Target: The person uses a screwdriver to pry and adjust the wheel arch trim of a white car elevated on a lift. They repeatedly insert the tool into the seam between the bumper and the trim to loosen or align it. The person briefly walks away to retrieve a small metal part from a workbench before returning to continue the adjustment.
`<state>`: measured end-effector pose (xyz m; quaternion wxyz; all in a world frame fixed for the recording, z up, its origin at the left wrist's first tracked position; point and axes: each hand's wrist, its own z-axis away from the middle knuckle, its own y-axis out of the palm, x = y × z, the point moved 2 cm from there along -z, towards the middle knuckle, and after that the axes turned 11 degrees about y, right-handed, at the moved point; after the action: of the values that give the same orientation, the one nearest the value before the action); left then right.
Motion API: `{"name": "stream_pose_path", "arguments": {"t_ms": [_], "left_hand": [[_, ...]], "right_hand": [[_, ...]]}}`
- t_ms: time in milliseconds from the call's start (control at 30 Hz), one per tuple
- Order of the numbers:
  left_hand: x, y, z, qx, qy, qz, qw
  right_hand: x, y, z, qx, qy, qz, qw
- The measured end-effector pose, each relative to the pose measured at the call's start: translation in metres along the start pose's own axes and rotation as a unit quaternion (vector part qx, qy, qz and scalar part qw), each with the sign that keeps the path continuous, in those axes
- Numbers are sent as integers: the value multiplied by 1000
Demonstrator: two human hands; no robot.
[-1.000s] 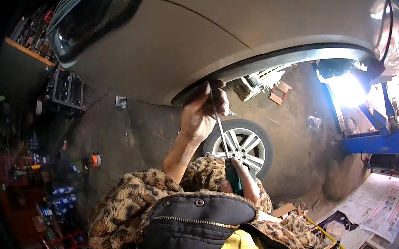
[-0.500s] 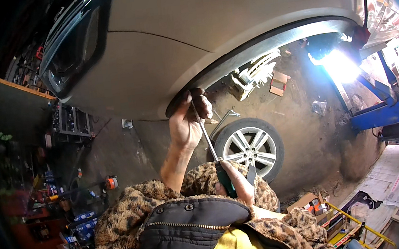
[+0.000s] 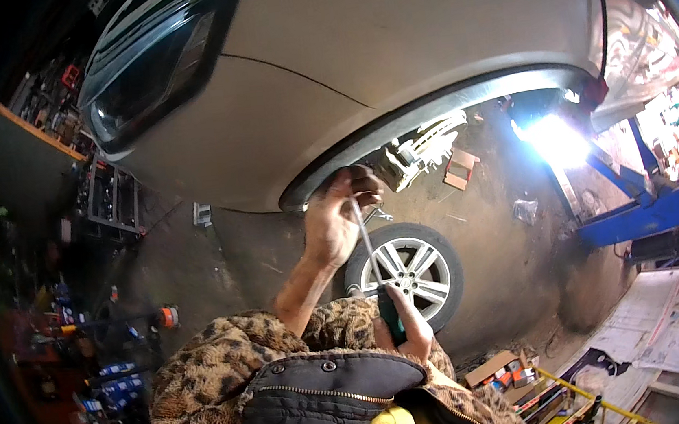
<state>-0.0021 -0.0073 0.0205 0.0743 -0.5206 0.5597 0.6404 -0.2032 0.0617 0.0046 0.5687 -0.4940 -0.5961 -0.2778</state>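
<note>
My right hand [image 3: 412,325] is wrapped round the dark green handle of a screwdriver [image 3: 367,242] in front of my jacket. The long metal shaft points up and away, slightly to the left. At its far end my left hand [image 3: 333,225] is closed, thumb and curled fingers round the shaft's tip; anything else between them is hidden. Those fingers are next to the dark lip of the wheel arch [image 3: 397,130] on a light-coloured car body [image 3: 420,32]. Whether they touch the lip I cannot tell.
A wheel with a silver rim [image 3: 408,275] lies flat on the floor below my hands. Beyond the arch are a brake disc and hub [image 3: 423,148] and a small open box [image 3: 460,169]. A bright lamp [image 3: 553,141] shines near a blue lift arm [image 3: 643,219]. Tools crowd the left.
My left hand has moved right along the arch lip and a little off it, the screwdriver tip with it. The whole view has shifted, so the car sits lower and the wheel further left.
</note>
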Motion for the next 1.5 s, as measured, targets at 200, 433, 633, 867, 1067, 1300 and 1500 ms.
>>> {"name": "stream_pose_path", "arguments": {"t_ms": [200, 433, 633, 867, 1067, 1300, 1500], "left_hand": [[-1, 51, -14, 51, -2, 62, 997], [12, 52, -26, 40, -5, 49, 998], [4, 45, -25, 30, 15, 38, 999], [8, 39, -42, 107, 46, 58, 992], [25, 23, -48, 201, 76, 73, 974], [73, -8, -50, 201, -31, 135, 970], [74, -18, -60, 125, -26, 259, 957]], "right_hand": [[16, -22, -3, -50, 68, 64, 994], [25, -33, -19, -57, 56, 127, 989], [52, -37, -24, -14, 108, 118, 987], [60, -45, -31, 16, 164, 84, 983], [50, -53, -23, 4, 195, 68, 978], [74, -48, -47, 24, 50, 146, 988], [76, -46, -46, 14, 40, 108, 993]]}}
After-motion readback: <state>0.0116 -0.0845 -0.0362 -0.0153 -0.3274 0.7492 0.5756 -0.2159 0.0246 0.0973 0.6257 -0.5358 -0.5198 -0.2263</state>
